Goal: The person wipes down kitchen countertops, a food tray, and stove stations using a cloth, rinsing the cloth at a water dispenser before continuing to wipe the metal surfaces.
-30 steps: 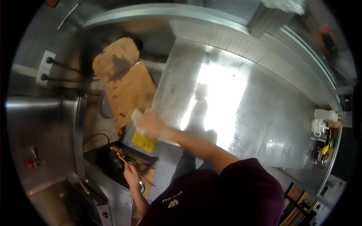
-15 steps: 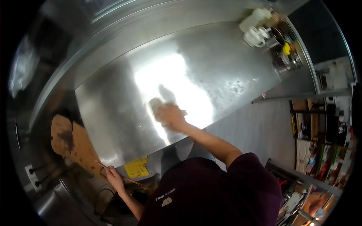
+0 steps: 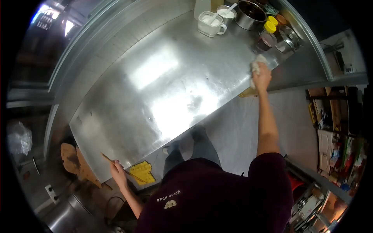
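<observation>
My right hand (image 3: pixel 262 76) is closed on a whitish cloth (image 3: pixel 256 70), at the right end of the steel table (image 3: pixel 116 112), near its front edge. Jars with yellow lids (image 3: pixel 270 26) and a jar of dark red contents (image 3: pixel 266 41) stand just beyond it. At the table's left front corner, my left hand (image 3: pixel 118 171) is closed around a thin wooden stick (image 3: pixel 132 175); whether it is one stick or a pair is unclear. A yellow cloth (image 3: pixel 142 172) is beside that hand, below the table edge.
Past the table's far right stand a clear jug of white contents (image 3: pixel 210 25), a steel pot (image 3: pixel 250 15) and a glass-lidded container (image 3: pixel 288 39). Brown boards (image 3: pixel 70 158) lie at lower left. Shelves (image 3: pixel 337 116) stand at right.
My right hand has moved with the whitish cloth from the boards across the tabletop to its right end. The view has turned right. My left hand still holds the stick, now at the table's corner.
</observation>
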Tool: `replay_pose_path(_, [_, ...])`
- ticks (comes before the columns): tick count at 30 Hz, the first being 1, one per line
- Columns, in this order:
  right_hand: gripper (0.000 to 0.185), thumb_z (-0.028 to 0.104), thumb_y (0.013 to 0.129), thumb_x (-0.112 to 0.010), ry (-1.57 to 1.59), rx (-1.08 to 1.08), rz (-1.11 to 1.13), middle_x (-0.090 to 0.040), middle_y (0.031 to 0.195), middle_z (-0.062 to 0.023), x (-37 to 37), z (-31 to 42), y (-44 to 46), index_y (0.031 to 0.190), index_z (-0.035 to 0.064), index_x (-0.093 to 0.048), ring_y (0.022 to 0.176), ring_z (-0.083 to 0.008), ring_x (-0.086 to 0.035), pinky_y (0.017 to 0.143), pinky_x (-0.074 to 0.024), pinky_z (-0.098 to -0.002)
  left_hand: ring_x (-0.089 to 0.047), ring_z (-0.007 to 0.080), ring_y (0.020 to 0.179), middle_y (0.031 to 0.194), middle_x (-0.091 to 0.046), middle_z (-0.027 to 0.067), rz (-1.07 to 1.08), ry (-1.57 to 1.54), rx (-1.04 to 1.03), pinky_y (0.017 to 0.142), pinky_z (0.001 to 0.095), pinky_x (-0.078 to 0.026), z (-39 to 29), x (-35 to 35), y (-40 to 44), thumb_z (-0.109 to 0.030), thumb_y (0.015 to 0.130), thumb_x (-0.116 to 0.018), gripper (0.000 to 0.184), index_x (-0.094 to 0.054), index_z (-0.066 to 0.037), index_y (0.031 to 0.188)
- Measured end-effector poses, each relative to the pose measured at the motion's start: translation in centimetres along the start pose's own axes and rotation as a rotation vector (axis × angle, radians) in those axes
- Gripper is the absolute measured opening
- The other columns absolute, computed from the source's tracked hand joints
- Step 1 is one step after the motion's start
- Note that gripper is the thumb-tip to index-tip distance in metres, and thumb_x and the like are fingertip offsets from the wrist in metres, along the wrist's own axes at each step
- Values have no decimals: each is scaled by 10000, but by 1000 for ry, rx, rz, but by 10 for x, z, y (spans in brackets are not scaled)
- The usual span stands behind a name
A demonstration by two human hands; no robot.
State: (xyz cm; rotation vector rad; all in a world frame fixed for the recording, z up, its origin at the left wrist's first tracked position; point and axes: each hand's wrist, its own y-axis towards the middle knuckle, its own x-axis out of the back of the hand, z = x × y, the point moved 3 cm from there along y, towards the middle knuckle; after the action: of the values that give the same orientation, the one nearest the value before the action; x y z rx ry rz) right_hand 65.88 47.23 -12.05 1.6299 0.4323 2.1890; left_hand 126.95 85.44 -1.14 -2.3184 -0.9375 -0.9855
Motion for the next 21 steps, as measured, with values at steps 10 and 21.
replay_pose_path(10, [525, 204, 645, -636, -11, 154, 110, -511, 1208, -114, 5, 91, -87, 1158, 129, -552, 988, -354, -479, 833, -379, -463, -506, 196, 559, 615, -513, 111, -50, 17, 98, 547, 329, -407, 38, 5, -44, -200, 915, -444, 224, -534, 5, 924])
replay_pose_path(21, [586, 108, 576, -697, 656, 1052, 456, -485, 1230, -119, 33, 495, -351, 1143, 130, -552, 1050, -382, -437, 915, -330, -493, -574, 420, 726, 735, -599, 222, -408, 117, 518, 642, 484, -440, 172, 117, -224, -300, 898, -452, 273, -548, -46, 922])
